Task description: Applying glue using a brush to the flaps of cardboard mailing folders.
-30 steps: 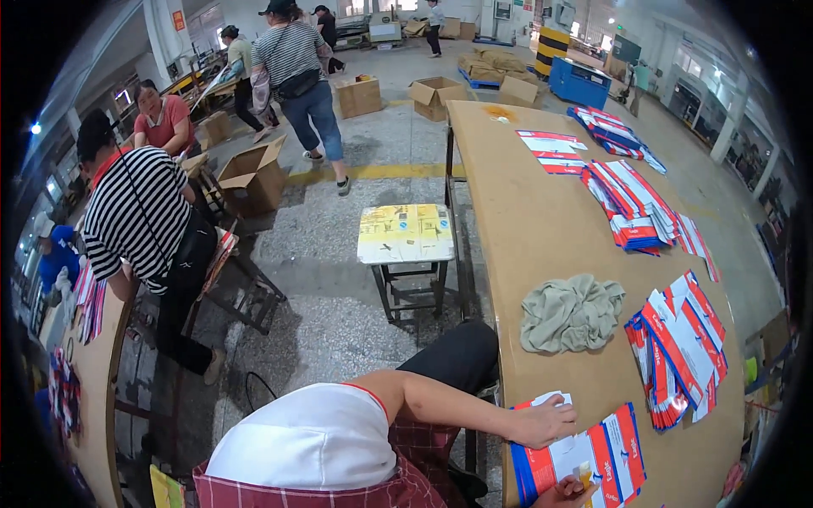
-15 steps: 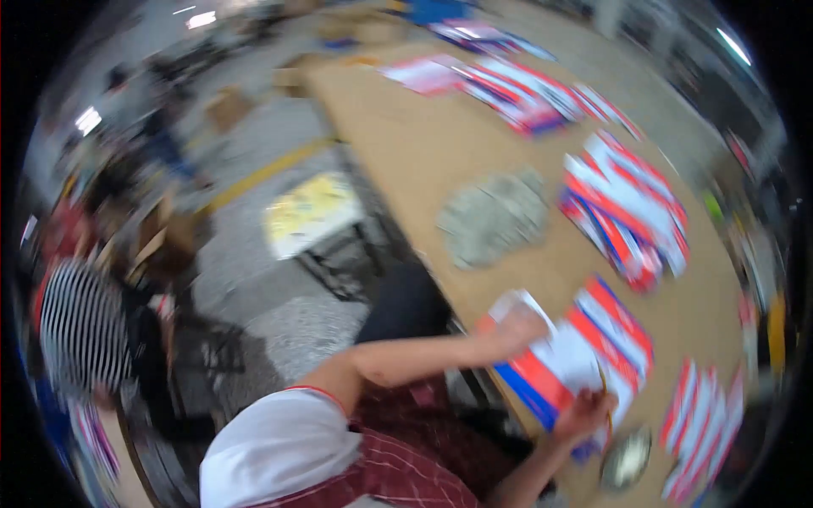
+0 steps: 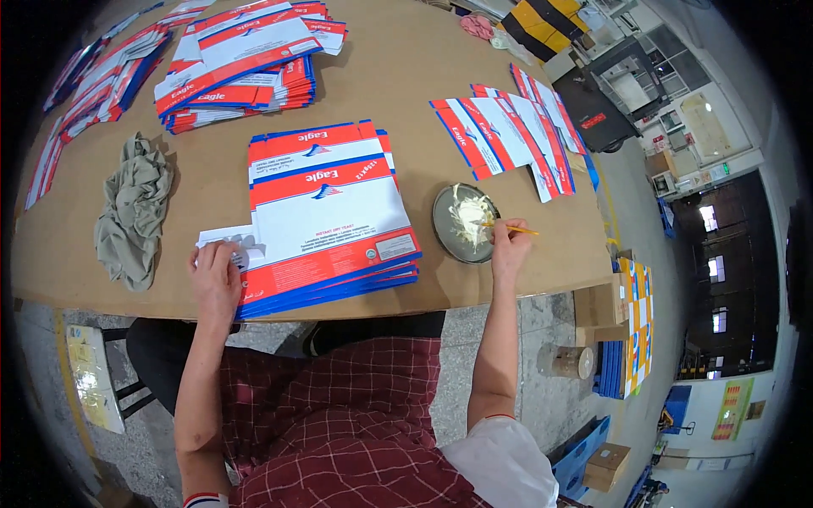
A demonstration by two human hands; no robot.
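The right hand (image 3: 511,245) is closed on a thin yellow stick (image 3: 527,230), which it pinches between thumb and fingers. The left hand (image 3: 216,275) lays bent fingers on a small white piece (image 3: 247,242); whether it grips this, I cannot tell. The stick's far end is hard to make out against the cream paste (image 3: 468,210) in a round dark dish (image 3: 460,251). The printed stack (image 3: 339,212), flat, red, white and blue, lies at the bench's (image 3: 398,51) near edge; its top sheet partly hides the lower ones.
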